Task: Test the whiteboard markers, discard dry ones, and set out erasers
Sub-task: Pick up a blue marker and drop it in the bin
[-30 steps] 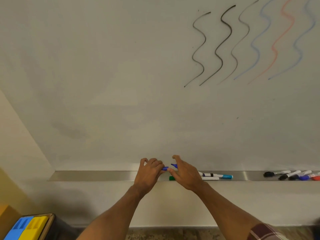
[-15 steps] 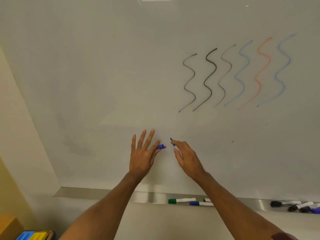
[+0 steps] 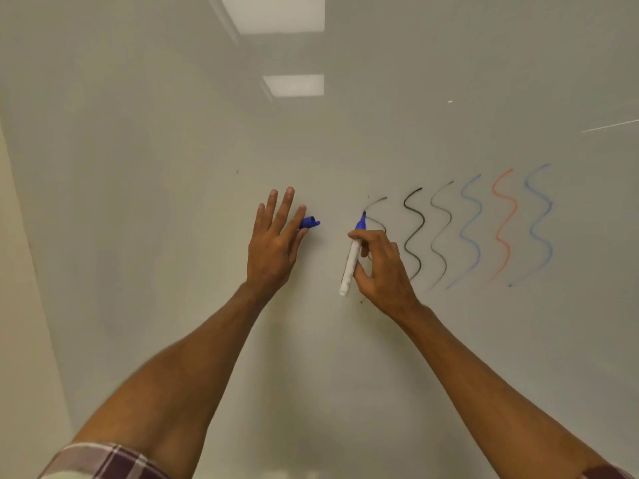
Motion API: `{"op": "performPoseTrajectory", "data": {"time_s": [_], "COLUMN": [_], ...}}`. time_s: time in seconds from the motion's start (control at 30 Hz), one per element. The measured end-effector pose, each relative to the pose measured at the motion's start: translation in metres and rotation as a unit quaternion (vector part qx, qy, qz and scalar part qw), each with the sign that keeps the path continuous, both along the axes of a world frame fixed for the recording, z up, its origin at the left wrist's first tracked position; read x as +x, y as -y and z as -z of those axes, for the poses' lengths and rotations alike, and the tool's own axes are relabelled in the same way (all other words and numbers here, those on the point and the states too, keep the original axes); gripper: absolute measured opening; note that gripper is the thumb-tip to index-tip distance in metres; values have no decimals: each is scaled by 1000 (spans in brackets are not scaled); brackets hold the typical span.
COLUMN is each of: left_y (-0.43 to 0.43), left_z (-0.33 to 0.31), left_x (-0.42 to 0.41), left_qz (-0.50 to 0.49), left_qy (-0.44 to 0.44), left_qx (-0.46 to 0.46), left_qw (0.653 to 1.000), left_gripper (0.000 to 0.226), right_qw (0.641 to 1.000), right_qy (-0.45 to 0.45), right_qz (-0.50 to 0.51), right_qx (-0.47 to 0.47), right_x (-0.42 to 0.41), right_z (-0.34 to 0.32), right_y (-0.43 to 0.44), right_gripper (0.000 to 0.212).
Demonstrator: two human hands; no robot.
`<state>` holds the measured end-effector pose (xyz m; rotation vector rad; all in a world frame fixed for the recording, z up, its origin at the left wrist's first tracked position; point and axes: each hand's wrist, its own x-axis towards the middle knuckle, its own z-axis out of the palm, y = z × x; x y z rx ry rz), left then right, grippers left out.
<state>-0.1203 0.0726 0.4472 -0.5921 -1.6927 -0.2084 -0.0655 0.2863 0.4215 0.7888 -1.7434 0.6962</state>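
My right hand [image 3: 382, 267] grips an uncapped blue marker [image 3: 352, 257] with a white barrel. Its blue tip points up and meets the whiteboard [image 3: 173, 167] at the leftmost of several wavy test lines [image 3: 477, 229] in black, blue and red. My left hand [image 3: 275, 243] is raised against the board to the left, three fingers straight, and pinches the blue cap [image 3: 310, 223] between forefinger and thumb. The marker tray and the erasers are out of view.
The board's left edge meets a cream wall [image 3: 20, 340]. Ceiling lights reflect in the board's upper middle [image 3: 294, 84]. A wide unmarked area of board lies left of the lines.
Both hands rose from the tray to the board, the marker pulled apart from its cap. The view tilted up, so the tray and its markers dropped out of sight.
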Motion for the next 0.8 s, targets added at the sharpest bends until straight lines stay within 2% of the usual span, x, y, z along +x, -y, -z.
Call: {"op": "performPoseTrajectory", "data": {"time_s": [0.1, 0.27, 0.33, 0.47, 0.7, 0.8], "left_y": [6, 5, 4, 3, 2, 2], "left_z": [-8, -3, -3, -1, -1, -1], "left_x": [-17, -35, -38, -40, -41, -42], "left_qz": [15, 25, 28, 39, 43, 41], "left_qy": [-2, -38, -49, -58, -68, -70], "left_qx": [-12, -9, 0, 10, 14, 12], "left_qw": [1000, 999, 998, 997, 997, 997], "left_gripper": [44, 50, 51, 49, 46, 45], "right_qw": [998, 988, 989, 985, 987, 992], "right_qy": [-48, -117, -96, 3, -52, -79], "right_qz": [35, 64, 65, 65, 73, 84], "right_qx": [-24, -79, -96, -158, -133, -57], "right_x": [-4, -15, -17, -24, -45, -48], "right_z": [-11, -13, -15, -19, -15, -1], "right_y": [2, 8, 10, 16, 20, 25], "right_gripper": [43, 22, 24, 36, 25, 33]}}
